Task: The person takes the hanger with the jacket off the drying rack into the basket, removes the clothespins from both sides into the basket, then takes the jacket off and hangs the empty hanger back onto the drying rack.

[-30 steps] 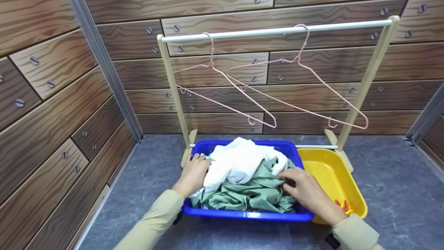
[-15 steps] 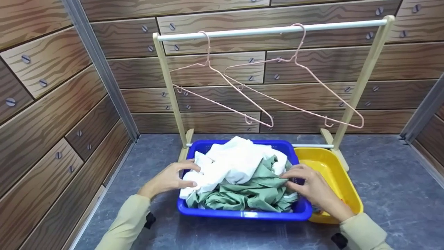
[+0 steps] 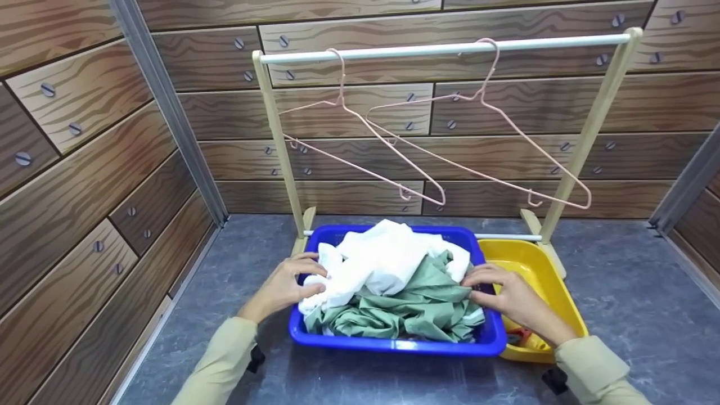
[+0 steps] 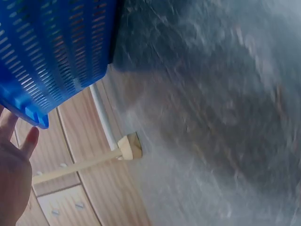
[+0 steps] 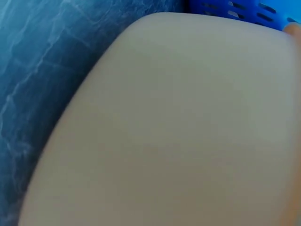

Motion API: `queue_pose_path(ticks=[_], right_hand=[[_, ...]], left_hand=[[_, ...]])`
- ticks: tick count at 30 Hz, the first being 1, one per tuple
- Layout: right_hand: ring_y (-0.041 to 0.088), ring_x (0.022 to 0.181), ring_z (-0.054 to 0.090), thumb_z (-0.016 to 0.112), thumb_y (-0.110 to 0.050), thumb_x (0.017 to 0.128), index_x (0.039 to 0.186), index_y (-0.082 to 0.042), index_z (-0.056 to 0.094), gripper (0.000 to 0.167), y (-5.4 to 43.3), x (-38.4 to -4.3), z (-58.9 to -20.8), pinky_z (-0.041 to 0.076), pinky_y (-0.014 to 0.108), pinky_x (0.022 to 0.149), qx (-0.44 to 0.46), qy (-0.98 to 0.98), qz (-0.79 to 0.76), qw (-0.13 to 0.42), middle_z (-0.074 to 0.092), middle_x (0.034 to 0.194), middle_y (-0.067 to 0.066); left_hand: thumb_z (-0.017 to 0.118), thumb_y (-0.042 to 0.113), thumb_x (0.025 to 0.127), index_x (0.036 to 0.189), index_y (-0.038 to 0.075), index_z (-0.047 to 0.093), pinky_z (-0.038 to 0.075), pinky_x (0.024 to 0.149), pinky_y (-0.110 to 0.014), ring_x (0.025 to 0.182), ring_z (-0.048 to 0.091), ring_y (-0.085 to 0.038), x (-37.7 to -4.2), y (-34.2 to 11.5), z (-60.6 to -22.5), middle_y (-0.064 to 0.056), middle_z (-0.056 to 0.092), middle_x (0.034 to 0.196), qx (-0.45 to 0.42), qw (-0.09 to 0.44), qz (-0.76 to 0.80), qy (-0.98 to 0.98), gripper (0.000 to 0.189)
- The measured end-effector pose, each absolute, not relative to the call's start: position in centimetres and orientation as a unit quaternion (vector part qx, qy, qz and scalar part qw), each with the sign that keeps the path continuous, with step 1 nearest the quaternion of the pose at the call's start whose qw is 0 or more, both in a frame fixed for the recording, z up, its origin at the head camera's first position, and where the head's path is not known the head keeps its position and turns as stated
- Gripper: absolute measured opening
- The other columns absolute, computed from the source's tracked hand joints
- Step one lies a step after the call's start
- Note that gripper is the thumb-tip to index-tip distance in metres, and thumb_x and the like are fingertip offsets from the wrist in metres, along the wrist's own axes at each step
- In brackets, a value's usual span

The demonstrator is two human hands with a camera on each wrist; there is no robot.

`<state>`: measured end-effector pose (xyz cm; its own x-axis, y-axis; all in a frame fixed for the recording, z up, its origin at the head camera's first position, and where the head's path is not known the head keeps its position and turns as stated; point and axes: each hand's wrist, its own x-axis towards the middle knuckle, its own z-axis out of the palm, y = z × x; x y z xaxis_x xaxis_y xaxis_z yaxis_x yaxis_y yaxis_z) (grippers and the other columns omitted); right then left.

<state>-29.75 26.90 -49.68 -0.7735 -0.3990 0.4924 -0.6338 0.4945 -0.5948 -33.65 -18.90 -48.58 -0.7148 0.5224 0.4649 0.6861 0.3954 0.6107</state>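
In the head view, a blue plastic basket (image 3: 396,345) holds a heap of crumpled clothes. White cloth (image 3: 382,256) lies on top, with green cloth (image 3: 394,312) in front and to the right. My left hand (image 3: 281,287) is over the basket's left rim, thumb and fingers spread apart, fingertips at the white cloth. At the opposite rim, my right hand (image 3: 506,292) pinches the edge of the green cloth between thumb and fingers. The left wrist view shows the basket's slotted side (image 4: 61,52) above the hand. A sleeve (image 5: 164,117) fills most of the right wrist view.
Behind the basket stands a wooden rack with a white rail (image 3: 405,52), where two pink hangers (image 3: 388,143) (image 3: 509,118) hang. A yellow tray (image 3: 568,304) with small red and yellow items (image 3: 523,337) sits to the right. Wood-patterned walls (image 3: 169,270) enclose the grey table (image 3: 630,292).
My left hand has drawn back from the white cloth to the basket's left rim, leaving that cloth spread further left. My right hand stays at the green cloth, shifted slightly right.
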Motion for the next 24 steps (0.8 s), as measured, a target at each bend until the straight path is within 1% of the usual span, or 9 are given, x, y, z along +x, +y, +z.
queue_pose_path(ticks=[4, 6, 11, 13, 16, 19, 20, 22, 24], right_hand=[[0.014, 0.103, 0.059, 0.078, -0.013, 0.084, 0.099, -0.026, 0.076, 0.020, 27.0, -29.2, -49.1, 0.041, 0.020, 0.094, 0.305, -0.865, 0.372, 0.142, 0.069, 0.103, -0.013], [0.013, 0.103, 0.060, 0.079, -0.012, 0.083, 0.101, -0.025, 0.076, 0.022, 27.0, -29.0, -48.9, 0.040, 0.019, 0.094, 0.302, -0.868, 0.367, 0.145, 0.069, 0.103, -0.014], [0.015, 0.105, 0.061, 0.079, -0.008, 0.082, 0.106, -0.022, 0.075, 0.028, 27.1, -28.2, -48.3, 0.037, 0.014, 0.096, 0.303, -0.868, 0.358, 0.166, 0.069, 0.107, -0.014], [0.015, 0.106, 0.062, 0.080, -0.009, 0.082, 0.108, -0.022, 0.075, 0.029, 27.1, -27.9, -48.1, 0.037, 0.013, 0.097, 0.303, -0.869, 0.352, 0.172, 0.069, 0.108, -0.014], [0.014, 0.107, 0.062, 0.078, -0.010, 0.084, 0.110, -0.022, 0.074, 0.029, 27.2, -27.3, -47.8, 0.037, 0.013, 0.096, 0.293, -0.873, 0.348, 0.174, 0.069, 0.110, -0.014], [0.014, 0.107, 0.061, 0.077, -0.011, 0.085, 0.110, -0.021, 0.074, 0.027, 27.4, -26.8, -47.3, 0.037, 0.014, 0.096, 0.280, -0.877, 0.346, 0.182, 0.068, 0.110, -0.014], [0.014, 0.107, 0.061, 0.077, -0.011, 0.085, 0.110, -0.020, 0.074, 0.027, 27.4, -26.7, -47.1, 0.038, 0.016, 0.096, 0.278, -0.877, 0.343, 0.187, 0.068, 0.110, -0.014], [0.015, 0.108, 0.061, 0.077, -0.012, 0.086, 0.111, -0.018, 0.074, 0.026, 27.5, -26.5, -46.7, 0.039, 0.023, 0.097, 0.274, -0.881, 0.334, 0.195, 0.069, 0.110, -0.013], [0.018, 0.110, 0.060, 0.076, -0.016, 0.087, 0.112, -0.016, 0.073, 0.025, 27.5, -26.2, -46.3, 0.040, 0.034, 0.099, 0.263, -0.887, 0.325, 0.196, 0.069, 0.112, -0.010]], left_hand=[[0.081, 0.014, 0.080, 0.100, 0.013, 0.077, 0.033, 0.107, -0.051, 0.127, 0.050, -0.032, -33.5, -18.7, -48.9, 0.002, 0.072, 0.103, -0.354, 0.100, -0.422, -0.828, 0.020], [0.081, 0.019, 0.081, 0.101, 0.016, 0.076, 0.034, 0.107, -0.049, 0.127, 0.051, -0.028, -33.9, -18.8, -49.3, 0.006, 0.072, 0.104, -0.358, 0.110, -0.415, -0.829, 0.020], [0.078, 0.022, 0.084, 0.103, 0.016, 0.076, 0.036, 0.106, -0.047, 0.126, 0.052, -0.026, -33.8, -18.7, -49.0, 0.007, 0.071, 0.108, -0.356, 0.128, -0.412, -0.829, 0.020], [0.077, 0.021, 0.085, 0.103, 0.015, 0.076, 0.036, 0.106, -0.046, 0.125, 0.053, -0.025, -33.6, -18.8, -48.8, 0.005, 0.071, 0.109, -0.350, 0.130, -0.414, -0.831, 0.019], [0.074, 0.020, 0.088, 0.104, 0.014, 0.076, 0.039, 0.105, -0.045, 0.123, 0.055, -0.024, -33.1, -19.1, -48.5, -0.001, 0.070, 0.113, -0.338, 0.131, -0.414, -0.835, 0.017], [0.072, 0.018, 0.090, 0.105, 0.013, 0.075, 0.046, 0.097, -0.045, 0.117, 0.058, -0.022, -32.8, -19.2, -48.0, -0.006, 0.069, 0.115, -0.327, 0.135, -0.410, -0.841, 0.016], [0.072, 0.017, 0.090, 0.105, 0.012, 0.075, 0.047, 0.094, -0.044, 0.115, 0.059, -0.022, -32.8, -19.2, -47.8, -0.007, 0.069, 0.115, -0.325, 0.139, -0.408, -0.842, 0.016], [0.071, 0.014, 0.090, 0.105, 0.010, 0.074, 0.050, 0.089, -0.044, 0.112, 0.060, -0.022, -32.6, -19.1, -47.4, -0.006, 0.069, 0.114, -0.323, 0.150, -0.399, -0.845, 0.016], [0.070, 0.012, 0.091, 0.106, 0.008, 0.074, 0.049, 0.090, -0.044, 0.111, 0.060, -0.023, -32.2, -19.0, -47.0, -0.006, 0.068, 0.114, -0.322, 0.165, -0.377, -0.853, 0.016]])
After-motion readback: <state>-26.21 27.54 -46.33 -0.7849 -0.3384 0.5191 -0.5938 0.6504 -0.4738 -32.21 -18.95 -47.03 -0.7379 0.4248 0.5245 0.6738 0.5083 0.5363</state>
